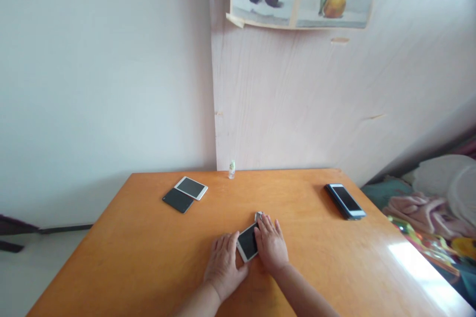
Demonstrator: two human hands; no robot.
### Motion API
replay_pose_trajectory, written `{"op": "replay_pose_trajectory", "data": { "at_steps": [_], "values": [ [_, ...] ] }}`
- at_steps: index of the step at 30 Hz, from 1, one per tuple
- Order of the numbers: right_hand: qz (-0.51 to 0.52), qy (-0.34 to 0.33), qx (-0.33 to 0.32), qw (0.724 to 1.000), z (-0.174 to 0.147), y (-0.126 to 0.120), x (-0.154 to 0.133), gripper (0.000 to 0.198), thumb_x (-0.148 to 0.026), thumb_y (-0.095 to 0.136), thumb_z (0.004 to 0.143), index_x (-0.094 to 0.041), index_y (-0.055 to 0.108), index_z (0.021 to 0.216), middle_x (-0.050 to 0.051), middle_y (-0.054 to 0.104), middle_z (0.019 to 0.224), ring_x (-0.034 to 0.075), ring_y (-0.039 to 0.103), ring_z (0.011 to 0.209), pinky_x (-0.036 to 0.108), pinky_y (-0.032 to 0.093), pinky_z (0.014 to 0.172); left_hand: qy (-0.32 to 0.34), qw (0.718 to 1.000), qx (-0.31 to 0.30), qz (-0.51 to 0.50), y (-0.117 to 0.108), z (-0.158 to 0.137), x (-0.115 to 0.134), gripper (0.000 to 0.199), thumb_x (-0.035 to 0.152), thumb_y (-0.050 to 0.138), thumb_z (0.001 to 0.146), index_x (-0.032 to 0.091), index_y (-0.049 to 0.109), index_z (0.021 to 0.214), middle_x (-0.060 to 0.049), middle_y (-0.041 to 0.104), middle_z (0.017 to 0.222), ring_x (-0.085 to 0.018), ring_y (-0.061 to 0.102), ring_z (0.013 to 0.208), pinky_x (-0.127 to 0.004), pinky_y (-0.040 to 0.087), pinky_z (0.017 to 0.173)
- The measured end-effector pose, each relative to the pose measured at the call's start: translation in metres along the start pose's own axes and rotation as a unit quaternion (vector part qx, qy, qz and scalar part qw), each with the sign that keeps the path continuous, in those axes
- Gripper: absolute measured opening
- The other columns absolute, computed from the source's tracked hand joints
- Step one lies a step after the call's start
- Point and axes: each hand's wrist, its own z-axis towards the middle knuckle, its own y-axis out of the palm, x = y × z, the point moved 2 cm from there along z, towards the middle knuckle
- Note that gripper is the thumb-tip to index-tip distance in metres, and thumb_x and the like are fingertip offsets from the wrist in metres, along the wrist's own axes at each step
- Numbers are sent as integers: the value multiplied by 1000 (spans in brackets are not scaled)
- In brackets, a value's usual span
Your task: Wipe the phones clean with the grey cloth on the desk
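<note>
A white-framed smartphone with a dark screen lies slanted on the wooden table in front of me. My left hand grips its left end, thumb at the near corner and fingers along the far side. Across the phone's right part lies my right hand, fingers close together and pointing away from me. Beneath those fingertips, a small crumpled whitish piece, like a tissue or cloth, sticks out at the phone's far end. The right palm hides most of it and part of the screen.
At the back left, a white phone overlaps a black phone. A small clear bottle stands by the table's back edge. Several stacked phones lie at the right. Cloths and bags are heaped beyond the right edge.
</note>
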Motion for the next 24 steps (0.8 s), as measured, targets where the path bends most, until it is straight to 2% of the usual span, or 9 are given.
{"op": "replay_pose_trajectory", "data": {
  "at_steps": [2,5,7,9,12,14,20,22,24],
  "values": [
    [8,-5,4,1000,-2,2,-7,44,-30,37,102,-13,56,138,14,51,146,27,41,140,48,31,118,0,1000,0,-4,0,0,0,66,28,66,73,17,43,134,-13,62,119,-31,58,110,-50,44,99],
    [55,-118,-13,991,-21,9,-30,45,-32,42,101,-21,50,144,8,50,147,22,42,140,42,33,118,2,1000,5,-12,2,-1,-2,56,20,56,80,19,42,135,-12,63,122,-28,59,110,-48,44,99],
    [75,-161,-17,984,-27,12,-35,45,-31,42,102,-24,47,146,5,51,147,20,43,139,41,32,118,3,1000,11,-16,2,-1,-2,57,16,52,81,20,41,136,-12,62,124,-27,59,111,-47,44,99],
    [72,-146,-5,987,-20,10,-26,43,-29,40,102,-24,51,143,6,54,145,21,45,138,43,32,118,4,1000,15,-18,2,-1,-2,62,21,57,79,19,39,138,-13,62,124,-29,59,111,-48,45,98],
    [41,-62,24,997,-1,7,-6,42,-28,37,102,-20,58,137,10,55,142,24,46,137,49,34,116,2,1000,18,-13,1,0,-1,73,30,67,72,18,40,138,-14,63,120,-31,59,109,-50,45,97],
    [30,-36,32,998,0,9,-4,43,-28,36,102,-17,58,137,13,55,143,26,45,137,50,36,115,0,1000,16,-9,2,-1,-2,72,30,67,71,17,41,138,-14,63,118,-30,59,108,-49,45,97],
    [76,-207,-17,975,-41,16,-23,45,-29,42,101,-24,47,146,5,50,148,21,44,139,43,35,117,12,1000,11,-5,8,-6,-7,65,15,54,78,19,37,141,-12,62,124,-27,58,112,-47,44,100],
    [67,-188,-10,980,-39,12,-9,44,-28,40,102,-24,49,144,6,52,146,21,45,138,45,34,117,9,1000,12,-7,7,-6,-6,68,21,60,77,17,37,141,-13,62,123,-29,57,112,-49,44,100],
    [46,-113,22,992,-30,8,9,42,-28,38,102,-22,53,141,8,53,145,24,46,137,51,34,117,8,1000,13,-8,7,-4,-4,73,26,65,73,17,37,140,-14,61,122,-31,57,112,-51,44,99]
  ]
}}
